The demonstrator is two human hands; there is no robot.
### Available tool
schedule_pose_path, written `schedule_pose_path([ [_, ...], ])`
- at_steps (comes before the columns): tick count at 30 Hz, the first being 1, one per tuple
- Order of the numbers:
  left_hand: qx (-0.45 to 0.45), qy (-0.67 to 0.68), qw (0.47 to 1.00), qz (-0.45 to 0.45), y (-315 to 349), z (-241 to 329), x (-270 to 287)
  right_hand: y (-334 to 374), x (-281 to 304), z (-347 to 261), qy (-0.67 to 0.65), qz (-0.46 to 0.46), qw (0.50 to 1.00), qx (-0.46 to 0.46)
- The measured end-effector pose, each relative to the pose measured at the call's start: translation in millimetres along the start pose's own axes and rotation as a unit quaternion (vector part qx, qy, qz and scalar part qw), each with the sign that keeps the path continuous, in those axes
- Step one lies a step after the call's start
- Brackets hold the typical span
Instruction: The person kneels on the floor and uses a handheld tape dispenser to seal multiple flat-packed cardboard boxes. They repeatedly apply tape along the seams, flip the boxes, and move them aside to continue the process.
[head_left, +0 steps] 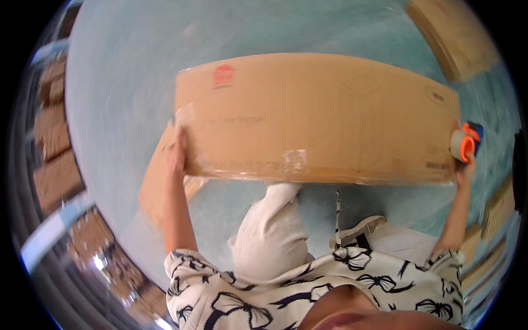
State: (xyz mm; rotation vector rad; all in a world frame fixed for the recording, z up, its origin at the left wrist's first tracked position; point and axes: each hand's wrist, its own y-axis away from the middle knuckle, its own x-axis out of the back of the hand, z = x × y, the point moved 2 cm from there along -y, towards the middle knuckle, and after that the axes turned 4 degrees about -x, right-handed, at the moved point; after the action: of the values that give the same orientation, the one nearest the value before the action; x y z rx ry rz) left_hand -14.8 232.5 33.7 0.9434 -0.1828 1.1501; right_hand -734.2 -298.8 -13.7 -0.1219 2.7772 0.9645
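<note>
A long, flat cardboard box (319, 118) is held out in front of me, with strips of clear tape along its near edge and left end. My left hand (177, 154) grips the box's left end, its fingers partly hidden at the side. At the right end, my right hand (465, 169) is closed on an orange and blue tape dispenser (469, 142) with a roll of tape on it. That hand also presses against the box, though its fingers are partly hidden.
Another cardboard piece (157, 176) lies beyond my left forearm. Flat cartons (454, 36) sit at the far right, and more cardboard (498, 206) is at the near right. Boxes on racks (58, 179) line the left side. My shoe (357, 231) is on the greenish floor (121, 99).
</note>
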Motion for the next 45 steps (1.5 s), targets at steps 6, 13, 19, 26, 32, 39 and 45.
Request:
schedule_pose_path([
  [6,0.014,-0.122,0.99,0.076,73.9,-42.7,43.7,-46.1,-62.6,-12.5,0.198,-0.033,0.978,-0.054],
  [13,0.017,-0.089,0.984,0.152,130.2,-106.3,85.4,-92.7,-162.1,15.5,0.28,-0.123,0.951,-0.038],
  [19,0.078,-0.151,0.967,0.189,192.1,-148.8,126.8,-61.0,-186.5,34.9,0.269,-0.118,0.955,-0.042],
  [26,0.015,-0.025,0.992,0.122,141.7,-170.2,121.0,-65.2,-169.4,17.4,0.291,-0.135,0.947,-0.032],
  [32,0.024,0.044,0.991,0.125,107.9,-222.8,96.4,-48.8,-169.9,17.5,0.31,-0.102,0.944,0.059],
  [39,-0.007,0.199,0.957,0.208,151.3,-418.3,18.6,-55.5,-230.4,9.1,0.318,-0.27,0.904,0.089],
  [45,0.025,0.178,0.928,0.326,305.2,-370.4,-72.2,-119.4,-260.1,-0.9,0.38,-0.362,0.836,0.16],
])
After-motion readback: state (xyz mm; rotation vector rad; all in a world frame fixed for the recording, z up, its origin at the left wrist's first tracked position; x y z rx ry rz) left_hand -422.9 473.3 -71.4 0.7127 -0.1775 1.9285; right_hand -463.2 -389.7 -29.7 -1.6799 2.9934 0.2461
